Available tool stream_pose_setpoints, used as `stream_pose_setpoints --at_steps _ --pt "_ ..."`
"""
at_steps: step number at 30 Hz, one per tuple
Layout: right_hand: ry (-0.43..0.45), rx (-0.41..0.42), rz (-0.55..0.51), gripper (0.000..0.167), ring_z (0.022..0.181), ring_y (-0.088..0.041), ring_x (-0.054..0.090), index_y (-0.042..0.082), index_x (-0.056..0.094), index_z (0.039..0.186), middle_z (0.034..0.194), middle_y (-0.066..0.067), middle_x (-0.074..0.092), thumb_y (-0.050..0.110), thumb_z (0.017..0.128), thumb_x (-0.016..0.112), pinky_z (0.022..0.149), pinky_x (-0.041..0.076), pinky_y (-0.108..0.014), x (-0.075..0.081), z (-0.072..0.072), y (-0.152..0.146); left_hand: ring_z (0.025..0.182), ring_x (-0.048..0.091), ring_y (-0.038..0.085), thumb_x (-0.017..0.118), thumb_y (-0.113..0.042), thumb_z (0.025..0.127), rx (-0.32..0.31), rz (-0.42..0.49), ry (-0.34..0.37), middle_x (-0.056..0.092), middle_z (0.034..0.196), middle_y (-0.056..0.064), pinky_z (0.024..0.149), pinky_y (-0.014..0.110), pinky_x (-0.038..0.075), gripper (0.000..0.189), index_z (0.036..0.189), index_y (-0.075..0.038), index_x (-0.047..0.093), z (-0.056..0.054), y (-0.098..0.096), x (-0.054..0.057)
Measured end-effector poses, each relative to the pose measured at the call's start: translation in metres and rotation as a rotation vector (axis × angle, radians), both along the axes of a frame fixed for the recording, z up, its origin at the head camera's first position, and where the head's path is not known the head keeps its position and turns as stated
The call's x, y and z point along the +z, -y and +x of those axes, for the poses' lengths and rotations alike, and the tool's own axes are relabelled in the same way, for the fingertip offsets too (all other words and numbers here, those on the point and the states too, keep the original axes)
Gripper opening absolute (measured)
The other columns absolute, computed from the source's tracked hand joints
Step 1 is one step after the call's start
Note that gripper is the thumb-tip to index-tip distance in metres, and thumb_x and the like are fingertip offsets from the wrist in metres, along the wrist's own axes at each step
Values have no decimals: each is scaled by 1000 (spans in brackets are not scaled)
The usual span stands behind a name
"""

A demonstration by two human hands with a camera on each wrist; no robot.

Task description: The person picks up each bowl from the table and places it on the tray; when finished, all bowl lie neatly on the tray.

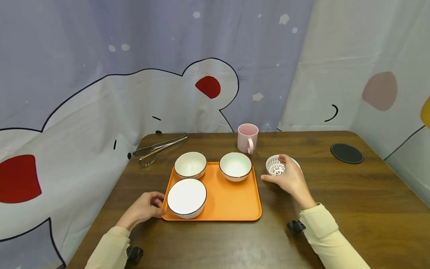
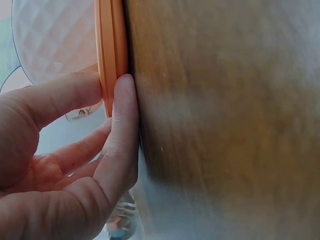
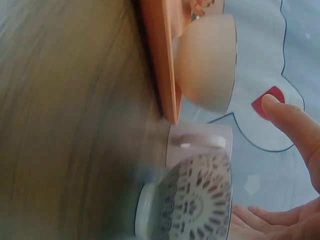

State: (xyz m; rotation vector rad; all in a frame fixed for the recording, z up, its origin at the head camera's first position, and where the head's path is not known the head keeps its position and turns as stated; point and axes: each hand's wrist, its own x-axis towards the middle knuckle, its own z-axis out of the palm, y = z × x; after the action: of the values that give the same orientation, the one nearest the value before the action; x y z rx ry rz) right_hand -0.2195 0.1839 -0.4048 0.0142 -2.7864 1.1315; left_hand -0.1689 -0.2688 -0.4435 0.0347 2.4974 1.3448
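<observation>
At the left front corner of an orange tray (image 1: 228,205), my left hand (image 1: 147,205) pinches the rim between its digits, seen close up in the left wrist view. Three white bowls stand on the tray: a front-left bowl (image 1: 186,197), a back-left bowl (image 1: 190,164) and a right bowl (image 1: 235,164). Over a white bowl with a dark lattice pattern (image 3: 200,200), right of the tray, hovers my right hand (image 1: 289,179). Its thumb is spread well away from the fingers, which reach the bowl's far side in the right wrist view.
Behind the tray stands a pink mug (image 1: 244,142), handle toward me. Metal tongs (image 1: 158,148) lie at the table's back left. A round black coaster (image 1: 347,153) lies at the far right. A printed curtain (image 1: 151,101) hangs behind the wooden table (image 1: 369,209).
</observation>
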Motion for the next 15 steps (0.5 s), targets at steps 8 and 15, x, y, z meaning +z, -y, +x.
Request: stream_pose_setpoints --at_steps 8,15 --pt "-5 -45 62 109 123 -48 44 -10 30 145 139 -33 43 41 67 87 103 35 -58 0 0 -23 70 57 18 73 4 74 8 -4 7 54 84 10 64 30 53 48 119 11 55 0 -2 1" --pt "33 -50 97 123 124 -54 40 -16 18 146 139 -40 36 44 64 88 103 34 -62 -4 -4 -39 71 57 18 73 5 74 15 -1 8 53 85 10 64 30 53 48 118 11 55 0 -3 2"
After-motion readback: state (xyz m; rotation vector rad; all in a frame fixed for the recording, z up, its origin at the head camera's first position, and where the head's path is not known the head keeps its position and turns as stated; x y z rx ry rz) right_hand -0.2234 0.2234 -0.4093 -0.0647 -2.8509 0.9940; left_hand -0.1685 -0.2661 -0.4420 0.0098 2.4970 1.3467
